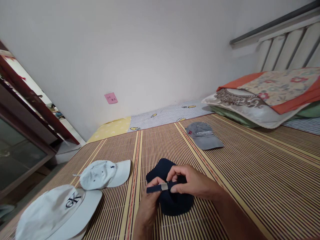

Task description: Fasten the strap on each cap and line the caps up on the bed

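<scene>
Seen in the head view, at lower centre of the frame: lying on a brown-and-tan striped slatted mat [160,143], a dark navy fabric cap [176,205], with its narrow navy strap [153,189] and silvery rectangular metal buckle [164,186] raised between both hands. Running nearly level across the frame, the strap's long axis, tipped slightly up towards the right; slanting from upper left to lower right, the cap beneath. Coming in from below, on the strap's left part, the left hand [147,208], pinching close by the buckle with thumb and finger. Reaching in from the lower right, the right hand [193,181], with thumb and forefinger closed on the strap's other part, just right of the buckle. Hard to call either nearer, both being in contact. Well apart to the left, a small white cap with a dark emblem [96,175]; at lower left, a larger white cap with black lettering [50,213]; beyond, towards upper right, a grey cap [200,133], short of stacked cushions [260,100] at the mat's far right edge.
</scene>
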The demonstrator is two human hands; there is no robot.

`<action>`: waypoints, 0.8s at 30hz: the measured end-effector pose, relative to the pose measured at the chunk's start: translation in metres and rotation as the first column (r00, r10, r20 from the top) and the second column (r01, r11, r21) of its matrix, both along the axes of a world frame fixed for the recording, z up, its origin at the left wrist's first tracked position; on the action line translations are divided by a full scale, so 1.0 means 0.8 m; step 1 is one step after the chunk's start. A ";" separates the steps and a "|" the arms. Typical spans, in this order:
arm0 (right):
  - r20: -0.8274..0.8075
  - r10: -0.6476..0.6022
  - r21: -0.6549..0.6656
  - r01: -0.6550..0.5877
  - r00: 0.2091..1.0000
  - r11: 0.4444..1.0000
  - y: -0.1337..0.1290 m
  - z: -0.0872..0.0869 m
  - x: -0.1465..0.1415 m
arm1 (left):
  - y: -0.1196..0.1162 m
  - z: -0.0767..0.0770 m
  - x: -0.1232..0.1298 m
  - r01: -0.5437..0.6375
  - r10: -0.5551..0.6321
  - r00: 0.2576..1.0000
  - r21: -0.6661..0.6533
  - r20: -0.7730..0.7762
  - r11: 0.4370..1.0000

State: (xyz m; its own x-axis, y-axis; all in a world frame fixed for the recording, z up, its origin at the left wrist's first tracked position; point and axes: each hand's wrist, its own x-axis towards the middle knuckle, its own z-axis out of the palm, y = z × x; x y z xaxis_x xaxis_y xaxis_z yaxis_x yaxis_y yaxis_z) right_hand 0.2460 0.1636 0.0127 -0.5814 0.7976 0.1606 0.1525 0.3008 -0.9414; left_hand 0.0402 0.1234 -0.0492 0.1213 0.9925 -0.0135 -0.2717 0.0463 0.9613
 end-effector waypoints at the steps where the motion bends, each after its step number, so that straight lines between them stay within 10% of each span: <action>1: 0.010 -0.002 -0.007 0.002 1.000 1.000 -0.001 0.001 -0.004 | 0.000 0.000 0.001 -0.001 0.001 1.000 0.000 0.010 1.000; 14: 0.032 -0.047 0.098 0.044 0.998 0.994 -0.004 -0.001 -0.010 | -0.002 0.014 0.002 0.034 -0.035 0.971 0.009 0.239 0.999; 24: 0.071 -0.032 0.221 0.016 0.997 0.975 -0.005 -0.001 -0.016 | -0.001 0.007 0.000 0.038 -0.039 0.994 0.010 0.100 0.999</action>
